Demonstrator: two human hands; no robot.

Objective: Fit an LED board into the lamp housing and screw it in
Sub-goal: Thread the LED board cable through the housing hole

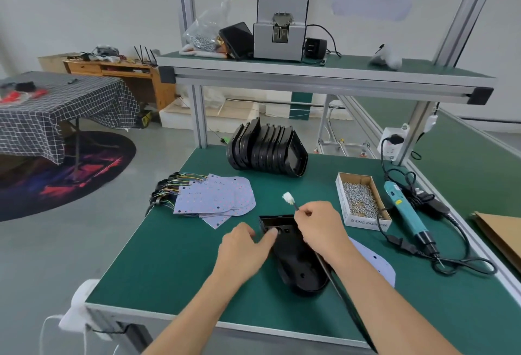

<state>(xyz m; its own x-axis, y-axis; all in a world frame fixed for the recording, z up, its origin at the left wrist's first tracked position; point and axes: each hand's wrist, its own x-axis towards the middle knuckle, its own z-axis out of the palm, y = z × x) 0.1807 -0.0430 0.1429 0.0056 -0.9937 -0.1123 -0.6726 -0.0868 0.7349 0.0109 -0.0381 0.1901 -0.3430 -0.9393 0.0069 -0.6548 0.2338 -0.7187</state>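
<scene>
A black lamp housing (298, 259) lies open side up on the green bench mat, in front of me. My left hand (248, 244) grips its left wall, the thumb inside the top end. My right hand (318, 228) pinches a thin black cable just below a white connector (289, 198), which sticks up and to the left. A white LED board (375, 261) lies flat to the right of the housing, mostly hidden under my right forearm. The blue electric screwdriver (406, 211) rests on the mat at the right.
A fan of LED boards with wires (217, 197) lies at left. A row of black housings (267, 149) stands behind. A cardboard box of screws (362, 199) sits right of my hands. Screwdriver cables (462, 264) loop at right. A shelf (310, 75) hangs overhead.
</scene>
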